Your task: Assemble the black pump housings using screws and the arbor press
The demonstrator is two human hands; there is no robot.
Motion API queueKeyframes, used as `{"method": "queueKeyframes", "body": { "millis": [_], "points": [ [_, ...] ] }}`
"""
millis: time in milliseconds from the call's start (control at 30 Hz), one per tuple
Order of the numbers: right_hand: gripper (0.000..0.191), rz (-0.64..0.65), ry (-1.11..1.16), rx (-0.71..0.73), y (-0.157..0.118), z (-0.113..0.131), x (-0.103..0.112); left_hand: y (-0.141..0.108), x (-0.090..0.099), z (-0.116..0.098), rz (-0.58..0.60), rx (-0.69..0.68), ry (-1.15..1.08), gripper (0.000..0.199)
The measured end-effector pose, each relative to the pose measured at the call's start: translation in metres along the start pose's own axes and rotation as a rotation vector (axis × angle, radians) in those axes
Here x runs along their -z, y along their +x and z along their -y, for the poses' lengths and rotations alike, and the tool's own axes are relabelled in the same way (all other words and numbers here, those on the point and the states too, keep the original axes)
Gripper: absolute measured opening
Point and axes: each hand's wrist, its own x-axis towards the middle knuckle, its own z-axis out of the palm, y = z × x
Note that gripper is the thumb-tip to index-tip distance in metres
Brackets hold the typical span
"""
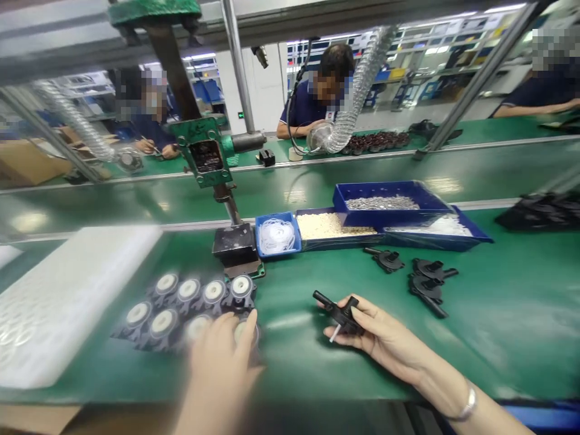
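Observation:
My right hand (380, 338) grips a black plastic part (344, 317) with a tube-like arm; a thin white pin sticks out below it. On the left, my left hand (222, 350) is blurred, over the front right of two rows of black parts (163, 323) with round white centres. Its fingers look spread, and whether they touch a part cannot be made out. Several similar black housings (426, 281) lie to the right, beyond my right hand.
A press (235, 244) on a metal post stands behind the rows. Blue bins (389, 217) hold small pieces, and a small blue tray (278, 251) holds white rings. White foam sheet (67, 302) lies left. People sit across the bench.

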Motion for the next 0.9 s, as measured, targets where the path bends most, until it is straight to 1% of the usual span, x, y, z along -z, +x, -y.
{"method": "queueKeyframes", "body": {
  "millis": [67,133,200,300,367,433,500,567,633,767,833,900],
  "points": [
    [0.022,-0.036,0.005,0.043,0.001,0.0,0.002,0.0,-0.015,-0.012,0.001,-0.063,-0.168,0.077],
    [0.025,-0.076,0.018,0.083,0.003,0.001,0.003,0.008,-0.025,-0.029,0.064,-0.089,-0.392,0.085],
    [0.026,-0.101,0.023,0.109,0.006,0.006,0.002,0.024,-0.029,-0.048,0.189,-0.06,-0.62,0.083],
    [0.027,-0.097,-0.017,0.142,0.009,0.018,-0.006,0.049,-0.026,-0.07,0.385,0.015,-0.906,0.074],
    [0.027,-0.082,-0.077,0.174,0.01,0.027,-0.015,0.06,-0.024,-0.076,0.465,0.047,-1.052,0.075],
    [0.029,-0.067,-0.143,0.191,0.011,0.032,-0.024,0.063,-0.024,-0.077,0.503,0.091,-1.174,0.082],
    [0.029,-0.061,-0.201,0.186,0.013,0.031,-0.03,0.061,-0.026,-0.077,0.527,0.152,-1.281,0.089],
    [0.029,-0.066,-0.26,0.18,0.015,0.026,-0.034,0.059,-0.027,-0.077,0.528,0.199,-1.366,0.094],
    [0.029,-0.076,-0.322,0.185,0.017,0.019,-0.036,0.058,-0.029,-0.077,0.513,0.214,-1.407,0.099],
    [0.027,-0.094,-0.448,0.241,0.017,0.01,-0.037,0.061,-0.031,-0.076,0.525,0.229,-1.362,0.105],
    [0.021,-0.102,-0.569,0.319,0.013,0.008,-0.038,0.061,-0.031,-0.076,0.541,0.238,-1.326,0.107],
    [0.012,-0.088,-0.763,0.453,0.009,0.006,-0.038,0.06,-0.032,-0.075,0.558,0.24,-1.311,0.107]
  ]
}}
